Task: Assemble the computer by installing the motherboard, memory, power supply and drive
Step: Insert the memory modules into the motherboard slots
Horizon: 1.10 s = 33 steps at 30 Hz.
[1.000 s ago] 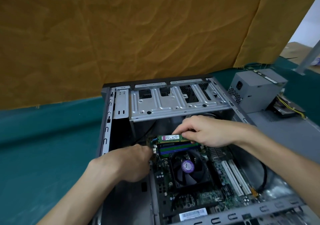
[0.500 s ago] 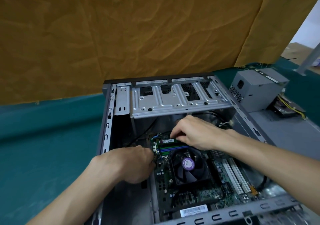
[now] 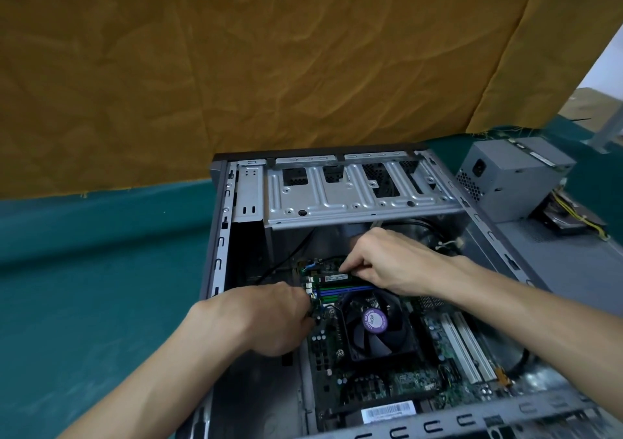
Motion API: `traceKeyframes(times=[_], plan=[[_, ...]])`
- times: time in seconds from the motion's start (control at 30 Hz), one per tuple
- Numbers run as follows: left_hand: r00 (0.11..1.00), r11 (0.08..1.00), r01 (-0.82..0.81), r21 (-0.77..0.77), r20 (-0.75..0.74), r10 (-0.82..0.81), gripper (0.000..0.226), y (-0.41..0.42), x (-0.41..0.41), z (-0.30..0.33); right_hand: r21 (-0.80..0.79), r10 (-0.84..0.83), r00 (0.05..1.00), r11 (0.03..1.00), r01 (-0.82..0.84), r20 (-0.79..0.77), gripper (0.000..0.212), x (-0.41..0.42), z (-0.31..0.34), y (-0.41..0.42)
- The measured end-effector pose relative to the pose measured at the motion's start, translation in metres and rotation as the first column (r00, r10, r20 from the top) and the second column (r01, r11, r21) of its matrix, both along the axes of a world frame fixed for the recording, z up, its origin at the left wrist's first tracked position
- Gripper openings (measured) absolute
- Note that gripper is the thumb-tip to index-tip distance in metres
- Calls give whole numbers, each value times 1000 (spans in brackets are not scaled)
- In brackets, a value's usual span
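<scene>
An open grey computer case [image 3: 219, 236] lies on its side on the teal table. Inside it sits the green motherboard [image 3: 418, 381], with a black CPU fan [image 3: 374, 324] in its middle. A green memory stick [image 3: 332, 277] sits low in the far slot, beside the blue and green slots [image 3: 337, 292]. My right hand [image 3: 387, 263] presses down on the stick's right part with curled fingers. My left hand [image 3: 269, 317] is curled at the slots' left end; its fingertips are hidden. The grey power supply [image 3: 512, 178] stands outside the case, at the right.
A silver drive cage [image 3: 357, 195] spans the far end of the case. A grey side panel [image 3: 566, 256] lies right of the case, under the power supply and its yellow and black cables [image 3: 573, 216]. Mustard cloth [image 3: 269, 67] hangs behind.
The memory stick has gone down from above the slots into the far slot. My right hand followed it down and away from me. My left hand has barely moved.
</scene>
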<state>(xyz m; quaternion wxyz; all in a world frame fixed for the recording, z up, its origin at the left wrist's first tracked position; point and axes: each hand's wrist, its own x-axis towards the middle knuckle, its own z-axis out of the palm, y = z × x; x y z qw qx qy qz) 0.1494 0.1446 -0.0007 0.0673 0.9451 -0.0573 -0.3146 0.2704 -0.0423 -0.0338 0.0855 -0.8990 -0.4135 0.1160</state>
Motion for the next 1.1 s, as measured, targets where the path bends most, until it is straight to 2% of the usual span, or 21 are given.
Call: traceKeyframes(times=[0.17, 0.37, 0.5, 0.63, 0.67, 0.73, 0.8, 1.03, 1.1], plan=[[1000, 1000, 12, 0, 5, -12, 39, -1, 0, 0, 3, 25, 999, 1000, -25, 46, 32, -1, 0, 0], [999, 999, 32, 0, 23, -32, 30, -1, 1, 1, -17, 135, 983, 991, -134, 122, 33, -4, 2, 2], [998, 1000, 2, -28, 56, 0, 28, 0, 0, -1, -76, 150, 983, 987, -142, 109, 32, -3, 6, 5], [995, 1000, -15, -14, 96, 16, 16, 5, 1, -7, -125, 142, 988, 983, -134, 58, 30, -2, 9, 10], [996, 1000, -6, 4, 88, 6, 24, 6, 2, -8, -130, 136, 989, 983, -128, 57, 29, -3, 9, 10], [998, 999, 26, 46, 57, -28, 57, 6, 3, -9, -139, 122, 991, 984, -113, 61, 28, -3, 9, 11], [999, 998, 30, 58, 28, -31, 74, 5, 3, -8, -143, 100, 994, 985, -92, 48, 27, -2, 9, 13], [998, 996, 59, 63, 32, -61, 86, 5, 5, -5, -104, 7, 1000, 995, -8, -7, 11, 0, 10, 10], [997, 997, 57, 55, 56, -60, 86, 6, 6, -7, -150, -82, 996, 986, 74, -45, 19, 5, 12, 3]])
